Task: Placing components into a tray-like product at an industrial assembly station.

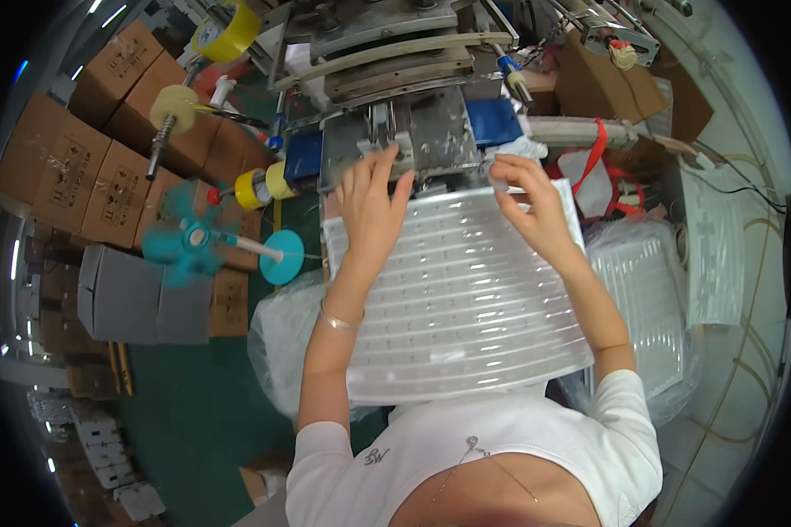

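Note:
My left hand (371, 204) reaches over the far edge of a white ribbed plastic tray (466, 299). Its fingers are stretched out, slightly blurred, with the fingertips at a small metal fixture (402, 147) on the machine's steel plate (444, 132). My right hand (536, 206) is above the tray's far right corner. Its fingers curl toward the thumb around something small and clear-looking that I cannot make out. The tray lies in front of my body, its long clear ribs running side to side, with small dark spots in rows between them.
A press-like metal machine (395, 66) stands ahead, with blue blocks (494, 121) at its sides. On the left are yellow tape rolls (253, 189), a turquoise fan (189, 235) with blurred blades, and stacked cartons (53, 167). Bagged ribbed trays (642, 303) lie on the right.

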